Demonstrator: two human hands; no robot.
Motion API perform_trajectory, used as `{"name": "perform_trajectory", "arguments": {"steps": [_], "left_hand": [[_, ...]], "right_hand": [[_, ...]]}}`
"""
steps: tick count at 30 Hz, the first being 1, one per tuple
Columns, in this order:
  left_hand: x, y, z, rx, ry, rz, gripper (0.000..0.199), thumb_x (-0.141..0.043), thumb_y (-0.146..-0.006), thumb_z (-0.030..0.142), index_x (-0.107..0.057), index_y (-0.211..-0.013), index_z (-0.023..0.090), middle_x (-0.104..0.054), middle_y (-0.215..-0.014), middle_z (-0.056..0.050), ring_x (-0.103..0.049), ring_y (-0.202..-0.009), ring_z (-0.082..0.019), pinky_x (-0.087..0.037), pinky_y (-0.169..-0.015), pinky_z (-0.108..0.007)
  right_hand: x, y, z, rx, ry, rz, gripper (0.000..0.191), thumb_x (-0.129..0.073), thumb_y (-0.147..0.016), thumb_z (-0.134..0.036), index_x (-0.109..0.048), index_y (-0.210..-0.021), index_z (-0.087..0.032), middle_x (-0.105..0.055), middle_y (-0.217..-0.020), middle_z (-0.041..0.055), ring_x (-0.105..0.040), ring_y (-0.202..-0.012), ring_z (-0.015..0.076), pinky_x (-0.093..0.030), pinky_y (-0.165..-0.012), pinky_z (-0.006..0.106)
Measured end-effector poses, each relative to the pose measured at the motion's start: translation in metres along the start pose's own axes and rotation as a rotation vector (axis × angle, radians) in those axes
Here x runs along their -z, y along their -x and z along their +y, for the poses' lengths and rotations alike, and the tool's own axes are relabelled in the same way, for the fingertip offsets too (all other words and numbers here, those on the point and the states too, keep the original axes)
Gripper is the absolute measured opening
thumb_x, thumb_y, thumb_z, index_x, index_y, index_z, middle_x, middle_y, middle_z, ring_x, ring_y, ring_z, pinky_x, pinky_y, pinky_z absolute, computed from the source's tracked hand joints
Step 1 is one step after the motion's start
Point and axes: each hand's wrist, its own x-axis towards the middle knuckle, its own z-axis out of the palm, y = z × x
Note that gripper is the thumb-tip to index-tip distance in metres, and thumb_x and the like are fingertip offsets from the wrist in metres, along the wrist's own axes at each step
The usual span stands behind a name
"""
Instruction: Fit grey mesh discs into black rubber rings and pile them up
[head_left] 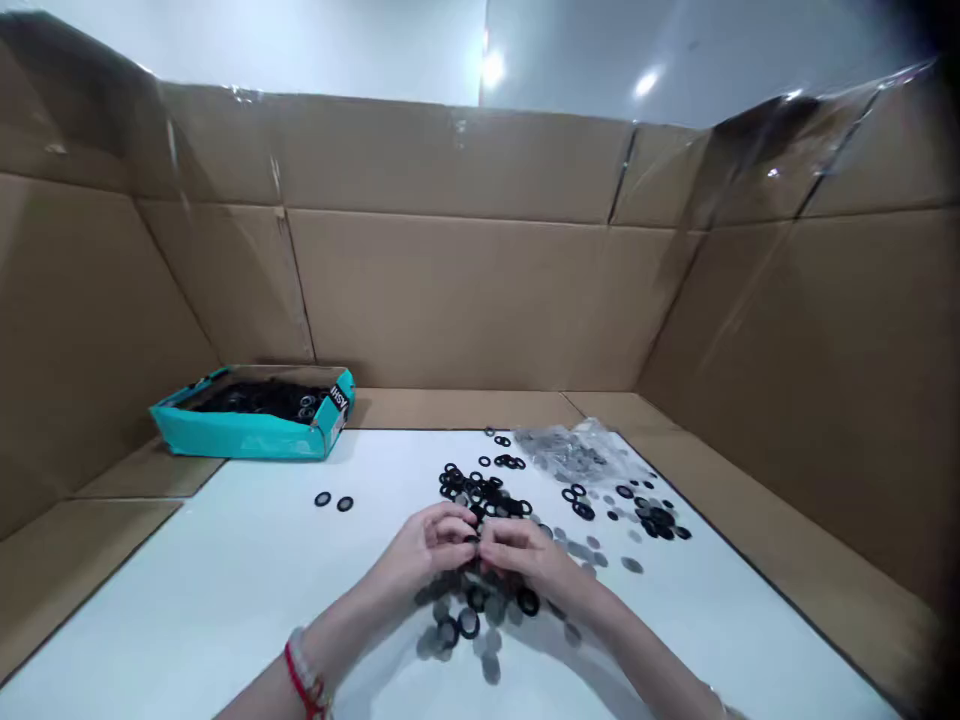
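My left hand (441, 538) pinches a small black ring (472, 539) between thumb and fingers over the middle of the white board. Close against its fingertips, my right hand (523, 552) is closed too; what sits in its pinch is hidden. Beyond my fingers spreads a pile of black rings (480, 488). Below and between my wrists lie more rings, such as one black ring (528, 600), mixed with thin grey discs (491, 668). Two black rings with grey centres (345, 504) rest apart on the left.
A teal box (240, 436) full of black rings stands at the back left. At the back right lies a clear plastic bag (574, 452) of grey pieces, with black caps (658, 520) nearby. Cardboard walls (465, 300) enclose the white board (247, 560).
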Motion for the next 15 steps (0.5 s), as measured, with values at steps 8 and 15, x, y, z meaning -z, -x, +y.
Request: {"name": "perform_trajectory", "arguments": {"steps": [8, 15], "left_hand": [[-0.0046, 0.0005, -0.0012, 0.02, -0.094, 0.164, 0.035, -0.081, -0.058, 0.023, -0.057, -0.082, 0.014, -0.064, -0.065, 0.001, -0.059, -0.064, -0.012, -0.042, -0.066, -0.025], [-0.0051, 0.002, 0.0014, 0.091, 0.055, 0.103, 0.041, -0.083, -0.056, 0.029, -0.059, -0.086, 0.013, -0.068, -0.071, -0.002, -0.063, -0.066, -0.014, -0.044, -0.068, -0.027]], "right_hand": [[-0.0054, 0.0, 0.0007, 0.051, 0.073, 0.079, 0.04, -0.053, -0.088, -0.048, -0.046, -0.063, -0.018, -0.04, -0.062, -0.0036, -0.035, -0.059, 0.0119, -0.025, -0.055, 0.025], [-0.0028, -0.0007, -0.0007, 0.071, 0.125, 0.079, 0.041, -0.051, -0.09, -0.049, -0.048, -0.064, -0.018, -0.043, -0.062, -0.0036, -0.038, -0.059, 0.0116, -0.029, -0.056, 0.024]]}}
